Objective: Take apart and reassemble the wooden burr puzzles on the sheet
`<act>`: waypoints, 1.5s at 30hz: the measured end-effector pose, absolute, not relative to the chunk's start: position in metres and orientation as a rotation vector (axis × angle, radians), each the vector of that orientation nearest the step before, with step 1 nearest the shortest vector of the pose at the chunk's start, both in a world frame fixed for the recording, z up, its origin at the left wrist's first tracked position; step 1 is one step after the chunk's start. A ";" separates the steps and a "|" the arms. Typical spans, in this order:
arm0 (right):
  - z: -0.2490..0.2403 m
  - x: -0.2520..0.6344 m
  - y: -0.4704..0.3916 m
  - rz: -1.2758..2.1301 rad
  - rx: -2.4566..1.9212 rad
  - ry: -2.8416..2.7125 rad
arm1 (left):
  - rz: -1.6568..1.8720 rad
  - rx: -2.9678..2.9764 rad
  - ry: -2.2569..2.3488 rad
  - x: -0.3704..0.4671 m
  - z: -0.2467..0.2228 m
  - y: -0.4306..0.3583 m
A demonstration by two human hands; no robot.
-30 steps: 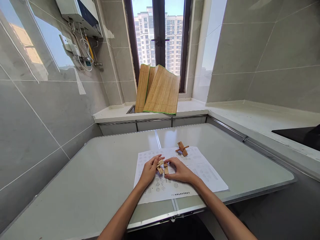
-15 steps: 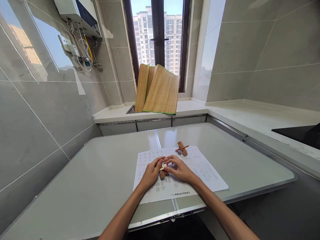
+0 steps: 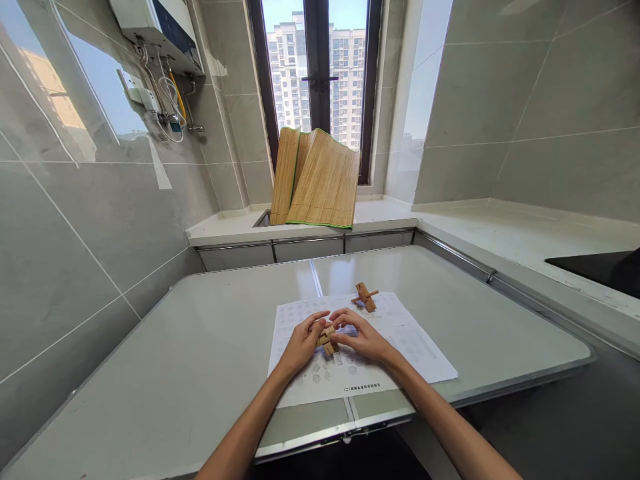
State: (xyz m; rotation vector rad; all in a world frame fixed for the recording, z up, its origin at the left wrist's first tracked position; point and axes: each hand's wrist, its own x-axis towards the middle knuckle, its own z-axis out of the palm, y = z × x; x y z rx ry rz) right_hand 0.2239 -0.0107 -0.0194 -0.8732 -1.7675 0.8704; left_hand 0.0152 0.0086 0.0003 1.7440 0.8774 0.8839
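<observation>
Both hands meet over a printed sheet of paper (image 3: 400, 347) on the table. My left hand (image 3: 303, 343) is closed round the left side of a small wooden block assembly (image 3: 327, 341) made of interlocked pieces. On its right side, my right hand (image 3: 361, 339) has its thumb and fingers curved against the assembly. Parts of the assembly are hidden by the fingers. Beyond the hands, a second wooden piece with crossed sticks (image 3: 366, 297) lies at the paper's far edge.
The pale folding table (image 3: 215, 347) has a metal front edge. Behind it, a folded bamboo mat (image 3: 325, 180) stands on the white counter (image 3: 385, 212) before the window. A black panel (image 3: 600, 268) lies at the right.
My right fingers have lifted slightly and more of the wooden assembly shows between the hands. The second wooden piece has stayed put.
</observation>
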 end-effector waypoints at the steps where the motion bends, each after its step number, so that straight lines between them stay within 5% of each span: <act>1: -0.019 0.224 -0.011 0.883 -0.869 -1.765 | 0.871 1.716 0.869 0.015 0.001 0.009; 9: -0.017 0.228 -0.010 1.020 -0.825 -1.702 | 0.714 1.523 0.771 0.015 0.002 0.011; 20: -0.024 0.229 0.001 1.138 -1.014 -1.268 | 0.935 1.612 1.051 0.013 -0.012 0.021; 34: -0.035 0.222 -0.005 0.521 -1.375 -1.762 | 0.855 1.785 1.078 0.013 -0.009 0.016; 45: -0.038 0.222 -0.005 0.508 -1.393 -1.790 | 0.766 1.982 0.966 0.015 -0.002 0.003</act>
